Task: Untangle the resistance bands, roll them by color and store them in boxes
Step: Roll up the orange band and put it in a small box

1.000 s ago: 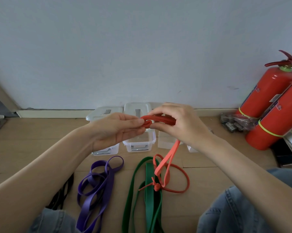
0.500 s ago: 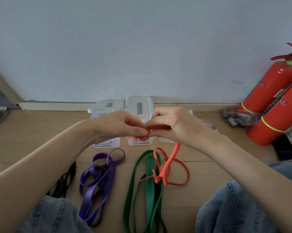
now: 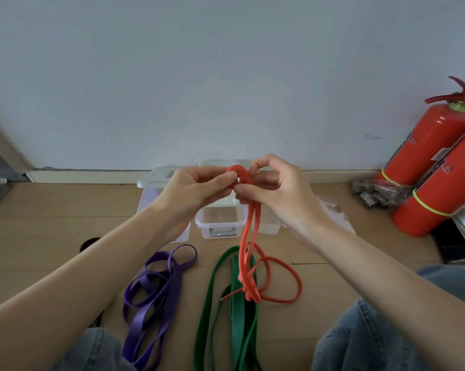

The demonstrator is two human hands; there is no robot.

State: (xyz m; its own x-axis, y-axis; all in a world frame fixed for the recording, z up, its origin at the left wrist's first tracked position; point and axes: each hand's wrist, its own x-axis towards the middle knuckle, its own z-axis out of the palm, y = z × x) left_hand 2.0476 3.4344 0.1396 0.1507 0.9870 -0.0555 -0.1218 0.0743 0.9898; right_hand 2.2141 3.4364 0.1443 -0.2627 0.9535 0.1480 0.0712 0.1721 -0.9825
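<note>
Step in hand, as judged: rolling the red band (image 3: pixel 248 236); its top end is folded into a small starting loop held above the open box (image 3: pixel 219 223). The left hand (image 3: pixel 196 191) pinches the loop between thumb and fingers; the right hand (image 3: pixel 276 188) grips the doubled strands just below it, fingers curled. The rest of the band hangs to the floor (image 3: pixel 52 236), where a knot near its lower end still lies across the green band (image 3: pixel 238 317); the purple band (image 3: pixel 156 298) lies apart to the left, loose and unrolled. Next move calls for: clearing that knot so it is not wound in; steady tension between both hands; even turns; keeping the tail off the green band.
</note>
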